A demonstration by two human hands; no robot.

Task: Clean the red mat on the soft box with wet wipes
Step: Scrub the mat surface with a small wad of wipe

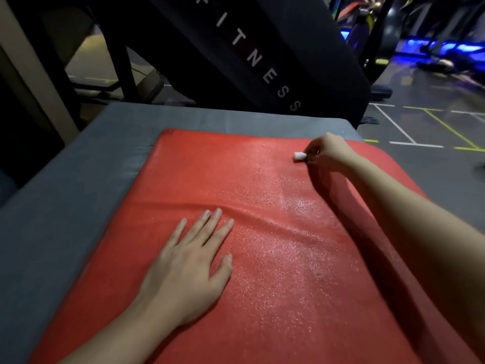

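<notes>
The textured, glistening red foam mat (262,245) lies flat on the grey padded soft box (65,206), its long axis running away from the camera, with a shallow wrinkle crossing its middle. The left hand (189,269) presses flat on it, fingers spread. At the far right corner, the right hand (325,151) pinches a small wadded white wet wipe (299,156) against the mat.

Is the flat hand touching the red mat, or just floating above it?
Touching. In the head view the left hand lies flat on the red mat, palm and straight fingers pressed to it, with no gap showing underneath.
</notes>
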